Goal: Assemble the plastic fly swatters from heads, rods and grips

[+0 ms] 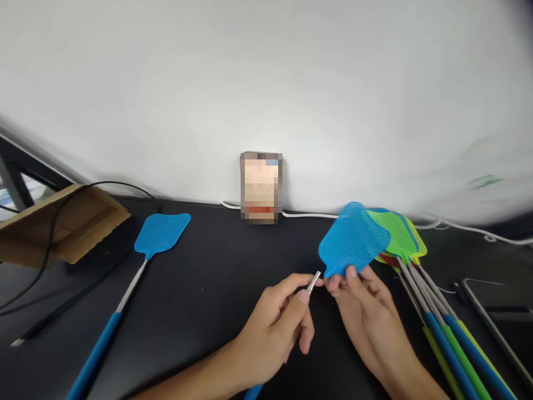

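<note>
My left hand point(278, 322) is closed around a thin metal rod point(313, 282), its tip sticking out past thumb and forefinger. Below that hand a bit of blue handle point(254, 392) shows; whether it joins the rod is hidden by the hand. Between the thumb and fingers of my right hand point(370, 311) is a blue fly swatter head point(350, 241), perforated and tilted, gripped near its lower edge. Its narrow neck points down-left at the rod's tip, with a small gap between them.
A whole blue fly swatter point(156, 233) lies at left, near an open cardboard box point(83, 222) and black cables point(50, 239). Several coloured fly swatters point(402, 236) are piled at right, beside a dark metal-edged device point(499, 322). A blurred box point(261, 189) leans on the wall.
</note>
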`<state>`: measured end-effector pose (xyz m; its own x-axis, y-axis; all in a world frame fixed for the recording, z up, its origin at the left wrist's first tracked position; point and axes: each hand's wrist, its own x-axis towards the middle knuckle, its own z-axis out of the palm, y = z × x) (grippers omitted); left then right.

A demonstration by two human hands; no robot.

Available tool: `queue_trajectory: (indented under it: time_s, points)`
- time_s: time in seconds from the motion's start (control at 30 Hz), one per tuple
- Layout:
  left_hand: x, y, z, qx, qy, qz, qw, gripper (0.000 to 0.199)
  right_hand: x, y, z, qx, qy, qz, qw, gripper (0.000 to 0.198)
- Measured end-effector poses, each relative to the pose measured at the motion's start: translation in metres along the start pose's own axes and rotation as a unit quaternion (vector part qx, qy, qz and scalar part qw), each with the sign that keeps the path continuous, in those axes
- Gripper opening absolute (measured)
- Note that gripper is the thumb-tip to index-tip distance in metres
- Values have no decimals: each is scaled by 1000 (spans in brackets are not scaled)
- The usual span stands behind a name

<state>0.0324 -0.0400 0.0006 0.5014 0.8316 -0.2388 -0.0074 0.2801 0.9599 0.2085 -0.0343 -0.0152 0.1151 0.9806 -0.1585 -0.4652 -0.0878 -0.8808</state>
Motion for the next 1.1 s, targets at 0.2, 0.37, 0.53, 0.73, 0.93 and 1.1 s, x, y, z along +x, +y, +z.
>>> queue_trajectory:
  time_s: [0.2, 0.37, 0.53, 0.73, 0.93, 1.1]
  points:
    - [1, -1, -2, 7, -26, -5, 1000, 54, 13, -4, -11, 112, -28, 52, 992, 15]
    - [0, -2, -3, 11, -25, -10, 1000, 57, 15, -5, -12, 109, -72, 37, 991, 13]
    - [0, -1, -2, 20, -32, 0, 999, 59, 11, -4, -12, 68, -100, 25, 992, 17]
    - [-1, -2, -3, 22, -34, 11, 999, 58, 11, -5, -12, 51, -117, 19, 992, 17]
    - [0, -4, -3, 18, -25, 23, 999, 58, 11, -5, -12, 39, -132, 16, 990, 19]
    - [0, -5, -2, 18, -22, 35, 999, 57, 11, -6, -12, 28, -141, 13, 990, 20]
